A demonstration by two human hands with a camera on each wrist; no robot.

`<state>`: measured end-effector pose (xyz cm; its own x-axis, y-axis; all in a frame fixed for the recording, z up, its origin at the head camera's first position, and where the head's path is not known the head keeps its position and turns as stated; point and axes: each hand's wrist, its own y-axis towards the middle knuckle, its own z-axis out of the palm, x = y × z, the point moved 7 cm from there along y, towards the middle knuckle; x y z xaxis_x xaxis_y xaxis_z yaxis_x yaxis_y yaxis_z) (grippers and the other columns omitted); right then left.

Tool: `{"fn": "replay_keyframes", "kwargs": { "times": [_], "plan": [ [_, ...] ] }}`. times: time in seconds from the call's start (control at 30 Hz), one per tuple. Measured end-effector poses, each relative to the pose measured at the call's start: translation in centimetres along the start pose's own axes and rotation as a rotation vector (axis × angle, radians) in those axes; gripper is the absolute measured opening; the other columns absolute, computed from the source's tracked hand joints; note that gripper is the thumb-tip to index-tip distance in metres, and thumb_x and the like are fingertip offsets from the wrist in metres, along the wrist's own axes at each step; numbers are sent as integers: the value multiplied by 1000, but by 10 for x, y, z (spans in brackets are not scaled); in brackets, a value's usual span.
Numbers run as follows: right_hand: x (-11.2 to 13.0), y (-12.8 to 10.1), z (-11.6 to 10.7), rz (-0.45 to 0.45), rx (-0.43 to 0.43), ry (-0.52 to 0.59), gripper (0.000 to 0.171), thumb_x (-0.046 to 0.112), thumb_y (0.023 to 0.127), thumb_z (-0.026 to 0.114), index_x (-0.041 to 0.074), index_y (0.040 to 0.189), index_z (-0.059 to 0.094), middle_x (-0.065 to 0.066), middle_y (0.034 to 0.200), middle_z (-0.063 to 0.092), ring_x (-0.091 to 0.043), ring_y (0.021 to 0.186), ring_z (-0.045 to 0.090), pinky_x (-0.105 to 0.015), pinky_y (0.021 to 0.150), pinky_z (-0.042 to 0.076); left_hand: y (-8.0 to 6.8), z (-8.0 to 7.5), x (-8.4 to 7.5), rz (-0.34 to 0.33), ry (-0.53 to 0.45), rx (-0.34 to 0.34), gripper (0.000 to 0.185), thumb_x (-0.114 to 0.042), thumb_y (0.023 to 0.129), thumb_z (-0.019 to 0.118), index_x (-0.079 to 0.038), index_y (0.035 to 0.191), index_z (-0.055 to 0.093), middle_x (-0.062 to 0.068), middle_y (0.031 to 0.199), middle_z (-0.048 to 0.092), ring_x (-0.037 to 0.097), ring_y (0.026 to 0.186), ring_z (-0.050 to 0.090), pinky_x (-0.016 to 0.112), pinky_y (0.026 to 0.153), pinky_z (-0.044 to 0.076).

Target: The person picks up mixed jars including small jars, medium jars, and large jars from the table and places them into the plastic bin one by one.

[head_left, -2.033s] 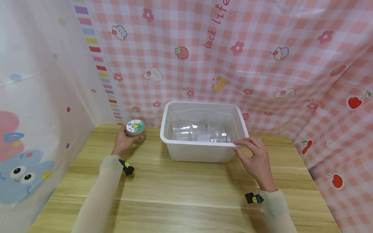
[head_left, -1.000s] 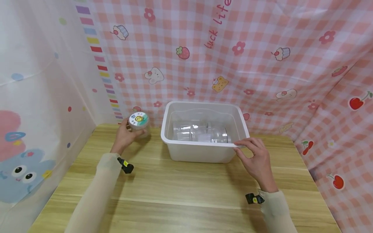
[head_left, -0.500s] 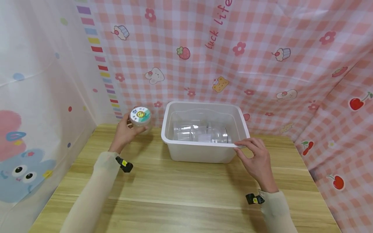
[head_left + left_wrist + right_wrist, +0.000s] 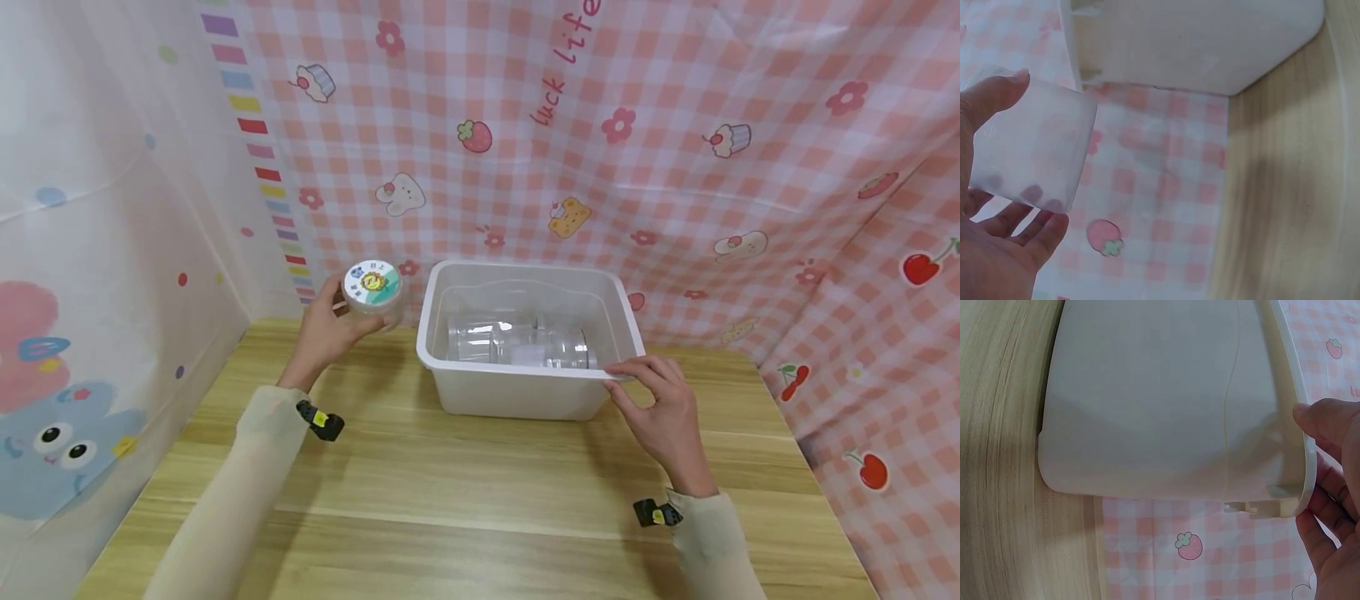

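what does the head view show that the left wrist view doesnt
Only the head view shows the jar's printed lid, the clear jars lying inside the white bin, the right hand pinching the bin's near right rim, and the whole wooden table. Only the left wrist view shows the jar's frosted side from below, with fingertips showing through it, and the bin's underside corner. Both show the left hand gripping the jar in the air beside the bin, the table and the pink checked backdrop.

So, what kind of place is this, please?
Probably a small staged recording booth, not a lived-in room: pink checked cartoon sheets hang as walls around a wooden table, which bears a white plastic bin holding clear jars.
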<state>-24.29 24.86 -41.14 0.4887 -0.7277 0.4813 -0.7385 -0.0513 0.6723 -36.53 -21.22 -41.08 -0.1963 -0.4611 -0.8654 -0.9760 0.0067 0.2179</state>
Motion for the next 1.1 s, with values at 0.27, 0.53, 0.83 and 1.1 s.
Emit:
{"fn": "replay_keyframes", "kwargs": {
  "times": [0.27,0.53,0.83,1.1],
  "plan": [
    [2,0,0,4,3,12,21,6,83,84,14,103,79,-4,103,72,-15,99,53,-26,85,42,0,-1,-27,70,24,2,94,-32,76,92,-18,154,41,11,149,52,33,135,50,57,116,41],
    [2,0,-1,0,-4,16,21,6,83,84,13,103,79,-5,103,71,-15,99,54,-25,85,41,0,1,-48,122,47,19,93,-30,76,92,-14,153,42,9,144,55,28,129,54,51,113,45],
    [1,0,-1,8,-5,17,21,7,83,84,14,103,80,-4,103,72,-15,99,54,-24,86,41,-2,6,-69,137,53,52,94,-31,74,93,-17,152,43,8,141,57,28,127,54,52,112,45],
    [0,-1,-1,0,-9,22,21,6,83,84,13,103,80,-4,103,72,-14,97,53,-24,85,41,-2,13,-85,172,44,76,96,-29,73,94,-15,151,41,10,140,57,28,127,54,53,112,45]
  ]
}}
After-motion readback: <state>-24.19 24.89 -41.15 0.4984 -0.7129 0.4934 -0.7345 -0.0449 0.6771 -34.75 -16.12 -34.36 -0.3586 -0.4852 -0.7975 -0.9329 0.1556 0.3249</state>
